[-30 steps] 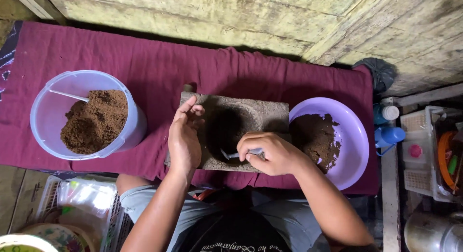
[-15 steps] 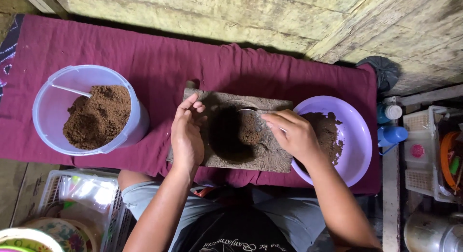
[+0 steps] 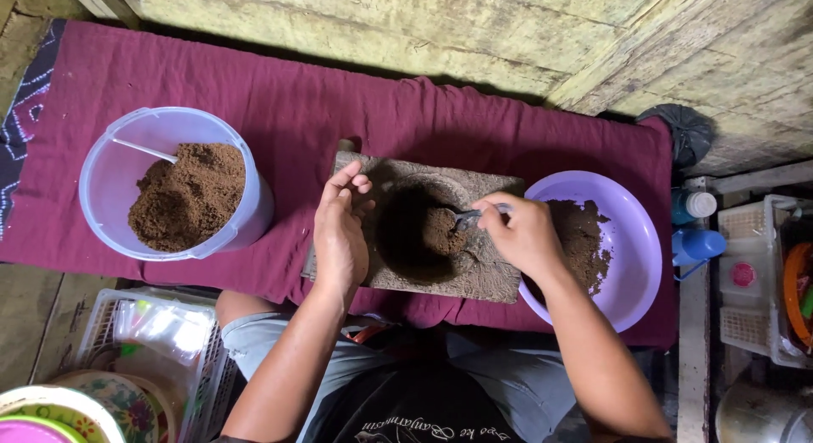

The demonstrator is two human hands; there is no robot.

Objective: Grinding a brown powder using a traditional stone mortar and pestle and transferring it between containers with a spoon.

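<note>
— Mould block point(image 3: 487, 278), where does it sit?
— Stone-grey, with a round hollow, it lies on the maroon cloth point(image 3: 279, 96) near the middle, between two containers. Starting at the far left: a clear plastic bucket point(image 3: 102, 185) stands on the cloth, about half full of brown crumbly powder point(image 3: 188, 197), with a thin white handle poking out of the powder toward the bucket's left wall.

— And the hands?
— Left hand point(image 3: 340, 235) rests edge-on along the block's left side, its fingers point(image 3: 345, 179) held straight and close together, touching the block and gripping nothing. Right hand point(image 3: 525, 233) comes in from the right over the block's right part; its fingers are pinched around the handle of a small metal spoon point(image 3: 468, 215), whose tip reaches into the hollow.

— What is in the hollow?
— A lump of the same brown stuff point(image 3: 439, 231), sitting just under the spoon tip against the dark inside.

— Further right?
— A purple bowl point(image 3: 635, 240) touches the block's right edge, partly under the right wrist, and holds a dark brown layer point(image 3: 589, 240). Past it, off the cloth, stand two blue bottles point(image 3: 696, 244), and a white basket point(image 3: 749, 274) at the frame's edge.

— Below the cloth?
— A wire basket point(image 3: 110, 324) with plastic bags at lower left, beside patterned plates point(image 3: 110, 401).
</note>
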